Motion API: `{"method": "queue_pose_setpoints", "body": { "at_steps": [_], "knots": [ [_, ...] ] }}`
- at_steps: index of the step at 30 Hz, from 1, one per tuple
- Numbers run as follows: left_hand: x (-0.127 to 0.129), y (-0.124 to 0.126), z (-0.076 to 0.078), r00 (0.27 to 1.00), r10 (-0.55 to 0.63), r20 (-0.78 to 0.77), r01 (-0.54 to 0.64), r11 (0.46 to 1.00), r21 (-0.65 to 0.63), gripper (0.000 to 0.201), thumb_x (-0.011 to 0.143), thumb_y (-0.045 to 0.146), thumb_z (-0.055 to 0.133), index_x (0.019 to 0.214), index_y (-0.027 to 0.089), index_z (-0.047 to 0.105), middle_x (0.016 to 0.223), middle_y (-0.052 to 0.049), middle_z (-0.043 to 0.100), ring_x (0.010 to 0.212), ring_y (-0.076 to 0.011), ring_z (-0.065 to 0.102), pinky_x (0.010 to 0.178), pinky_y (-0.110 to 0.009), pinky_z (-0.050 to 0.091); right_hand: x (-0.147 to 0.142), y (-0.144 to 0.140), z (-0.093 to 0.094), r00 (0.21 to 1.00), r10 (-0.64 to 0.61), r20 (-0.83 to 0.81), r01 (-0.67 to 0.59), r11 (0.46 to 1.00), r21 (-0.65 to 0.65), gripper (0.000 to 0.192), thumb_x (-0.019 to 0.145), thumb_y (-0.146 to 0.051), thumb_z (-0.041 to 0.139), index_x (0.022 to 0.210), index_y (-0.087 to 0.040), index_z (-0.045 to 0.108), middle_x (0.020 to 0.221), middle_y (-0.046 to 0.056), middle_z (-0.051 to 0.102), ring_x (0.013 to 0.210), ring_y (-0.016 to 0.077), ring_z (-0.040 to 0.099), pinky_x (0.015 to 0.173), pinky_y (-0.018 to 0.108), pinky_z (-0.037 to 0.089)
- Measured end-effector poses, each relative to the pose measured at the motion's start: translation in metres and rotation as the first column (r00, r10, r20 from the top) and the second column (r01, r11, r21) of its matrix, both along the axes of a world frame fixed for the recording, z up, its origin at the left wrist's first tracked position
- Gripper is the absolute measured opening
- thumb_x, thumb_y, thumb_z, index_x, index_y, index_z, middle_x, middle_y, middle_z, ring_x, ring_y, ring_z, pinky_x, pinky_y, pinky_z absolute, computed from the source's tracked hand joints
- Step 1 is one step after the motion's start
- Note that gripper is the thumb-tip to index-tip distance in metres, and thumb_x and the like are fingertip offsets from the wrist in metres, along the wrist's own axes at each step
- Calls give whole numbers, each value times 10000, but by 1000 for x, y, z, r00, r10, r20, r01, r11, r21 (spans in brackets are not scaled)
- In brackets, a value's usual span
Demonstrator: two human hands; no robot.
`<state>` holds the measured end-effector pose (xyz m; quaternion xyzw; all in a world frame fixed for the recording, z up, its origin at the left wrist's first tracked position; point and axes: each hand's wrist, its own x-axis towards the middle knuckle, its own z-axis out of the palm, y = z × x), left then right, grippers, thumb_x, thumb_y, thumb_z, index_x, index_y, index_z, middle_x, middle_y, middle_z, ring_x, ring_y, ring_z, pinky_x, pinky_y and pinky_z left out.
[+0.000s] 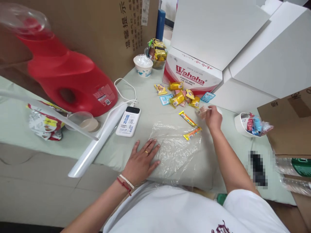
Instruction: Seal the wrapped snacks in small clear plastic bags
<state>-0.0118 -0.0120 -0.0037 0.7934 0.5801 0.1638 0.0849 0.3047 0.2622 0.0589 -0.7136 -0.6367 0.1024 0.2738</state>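
My left hand lies flat with fingers spread at the left edge of a clear plastic bag on the pale green cloth. Further right, my right hand has its fingers closed on a small pinkish wrapped snack, partly hidden by the fingers. Two narrow yellow-orange snack bars lie between the bag and that hand. Behind them sits a loose pile of snacks, among them gold-wrapped pieces, a yellow-and-white packet and blue-and-white packets.
A white power bank with a cable lies left of the bag, near a red jug. A Wahaha carton stands behind the snacks. At the back are a paper cup and a snack bowl; a white container stands right.
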Motion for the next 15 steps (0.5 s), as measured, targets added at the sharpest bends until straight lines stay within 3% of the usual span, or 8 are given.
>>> {"method": "queue_pose_setpoints", "body": {
  "at_steps": [2,4,7,10,12,15],
  "knots": [
    [3,-1,0,1000,17,3,-17,1000,-1,539,1037,429,509,1546,252,518,1654,-130,436,1525,-331,440,1299,-647,129,13,-29,12,939,-50,-340,49,999,-11,274,873,-354,603,1097,-208,661,872,49,699,820,221,677,730,345,563],
    [8,-4,0,999,35,5,-35,999,-2,524,1045,406,496,1546,251,518,1654,-130,434,1528,-328,436,1299,-649,112,12,-67,20,783,-78,-618,11,994,-111,305,779,-390,695,1022,-218,634,799,6,662,689,180,647,606,300,558],
    [16,-9,1,998,61,2,-61,998,-2,514,1051,375,474,1546,243,517,1652,-140,431,1523,-337,441,1289,-673,98,-15,-133,14,618,-124,-777,-154,949,-275,356,690,-410,801,939,-230,622,765,-23,628,609,140,596,534,274,563],
    [21,-12,1,997,83,3,-83,997,5,524,1051,359,461,1558,231,503,1643,-155,440,1507,-351,462,1278,-692,107,-51,-190,-6,499,-217,-839,-246,893,-377,362,718,-471,807,880,-245,577,754,-35,588,634,142,596,610,326,633],
    [21,-14,1,995,95,14,-95,995,6,539,1049,352,458,1574,234,482,1636,-163,451,1496,-349,478,1279,-684,121,-62,-215,-17,528,-217,-821,-290,863,-414,343,781,-506,761,900,-254,561,819,-14,606,704,170,631,661,372,656],
    [16,-15,0,994,99,35,-99,995,1,561,1046,359,455,1595,241,454,1633,-169,455,1484,-339,497,1285,-660,145,-55,-233,-20,802,11,-597,-298,874,-385,267,885,-493,671,1008,-263,611,1015,58,659,797,218,667,680,406,646]
  ]
}}
